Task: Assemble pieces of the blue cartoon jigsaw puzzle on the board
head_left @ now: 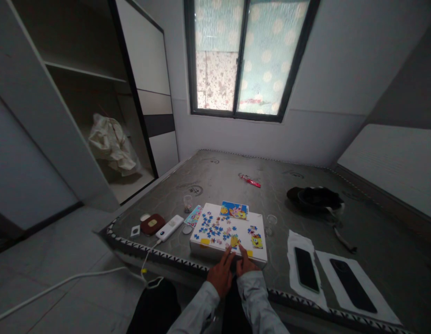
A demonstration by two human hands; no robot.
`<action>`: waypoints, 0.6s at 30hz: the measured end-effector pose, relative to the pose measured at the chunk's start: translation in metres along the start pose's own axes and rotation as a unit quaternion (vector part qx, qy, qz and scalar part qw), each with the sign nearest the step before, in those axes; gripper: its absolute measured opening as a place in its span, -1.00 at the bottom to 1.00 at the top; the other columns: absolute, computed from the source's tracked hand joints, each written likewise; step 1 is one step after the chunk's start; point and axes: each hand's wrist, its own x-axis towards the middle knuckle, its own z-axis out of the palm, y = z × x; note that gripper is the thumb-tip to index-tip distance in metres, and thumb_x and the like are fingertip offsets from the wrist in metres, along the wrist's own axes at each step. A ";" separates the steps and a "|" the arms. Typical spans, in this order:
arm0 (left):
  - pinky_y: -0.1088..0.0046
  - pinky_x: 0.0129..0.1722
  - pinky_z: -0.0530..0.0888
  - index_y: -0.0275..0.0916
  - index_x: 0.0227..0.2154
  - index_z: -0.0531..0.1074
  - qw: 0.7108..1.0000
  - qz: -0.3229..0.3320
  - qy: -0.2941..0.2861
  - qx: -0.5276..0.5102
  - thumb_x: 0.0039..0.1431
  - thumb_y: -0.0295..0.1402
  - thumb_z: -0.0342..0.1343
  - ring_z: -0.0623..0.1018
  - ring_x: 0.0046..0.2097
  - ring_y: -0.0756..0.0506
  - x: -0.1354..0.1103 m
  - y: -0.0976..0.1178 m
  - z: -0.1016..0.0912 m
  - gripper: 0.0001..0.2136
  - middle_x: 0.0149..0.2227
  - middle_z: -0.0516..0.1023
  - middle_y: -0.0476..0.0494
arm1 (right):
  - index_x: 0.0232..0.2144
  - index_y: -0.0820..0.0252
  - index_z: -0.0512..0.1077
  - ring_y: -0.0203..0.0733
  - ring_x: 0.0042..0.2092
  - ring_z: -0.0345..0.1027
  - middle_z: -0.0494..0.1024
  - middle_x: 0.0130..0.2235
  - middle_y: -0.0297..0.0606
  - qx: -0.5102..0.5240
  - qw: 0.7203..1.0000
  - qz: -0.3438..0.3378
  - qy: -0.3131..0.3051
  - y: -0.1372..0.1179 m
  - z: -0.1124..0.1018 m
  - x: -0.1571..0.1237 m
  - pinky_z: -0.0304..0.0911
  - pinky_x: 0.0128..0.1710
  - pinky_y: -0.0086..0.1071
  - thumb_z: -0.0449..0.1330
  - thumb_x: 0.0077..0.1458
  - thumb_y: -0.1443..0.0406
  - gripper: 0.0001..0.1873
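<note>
Puzzle pieces (215,227): too small to make out their printed detail.
Right hand (246,262): fingertips hide what lies beneath them.
Clear cup (188,203): contents too small to tell.
White cable (62,280): cut off by the left edge.

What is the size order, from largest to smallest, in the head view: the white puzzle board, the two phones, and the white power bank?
1. White puzzle board
2. Left phone and right phone: they look alike, and nearness to the camera makes ranking them unsure.
3. White power bank

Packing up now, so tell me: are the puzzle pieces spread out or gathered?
Spread out: the puzzle pieces lie scattered across the white board.
</note>
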 end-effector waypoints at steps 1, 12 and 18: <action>0.32 0.10 0.50 -0.13 0.40 0.01 1.000 -0.002 -0.001 0.000 0.20 -0.52 -0.08 0.51 0.17 -0.13 0.000 0.000 0.000 -0.31 0.50 -0.17 -0.15 | 0.37 0.02 0.17 -0.13 -0.26 0.57 0.67 -0.23 -0.20 0.000 1.000 -0.001 -0.001 0.000 0.000 0.000 0.35 -0.29 -0.36 -0.08 0.34 0.33 -0.41; 0.28 0.08 0.51 -0.13 0.40 0.03 1.000 -0.013 -0.012 0.001 0.20 -0.50 -0.06 0.55 0.13 -0.15 0.000 0.006 -0.007 -0.32 0.50 -0.18 -0.15 | 0.37 0.05 0.17 -0.13 -0.32 0.53 0.64 -0.31 -0.21 0.011 1.000 0.022 0.011 -0.004 -0.006 -0.002 0.30 -0.34 -0.39 0.04 0.26 0.27 -0.36; 0.32 0.10 0.50 -0.15 0.41 0.00 1.000 -0.007 -0.017 0.000 0.19 -0.51 -0.07 0.51 0.18 -0.15 -0.002 0.006 -0.010 -0.30 0.50 -0.16 -0.17 | 0.38 0.05 0.15 -0.11 -0.33 0.52 0.63 -0.32 -0.21 0.019 1.000 0.019 0.010 -0.006 -0.010 -0.003 0.29 -0.32 -0.36 0.03 0.22 0.26 -0.32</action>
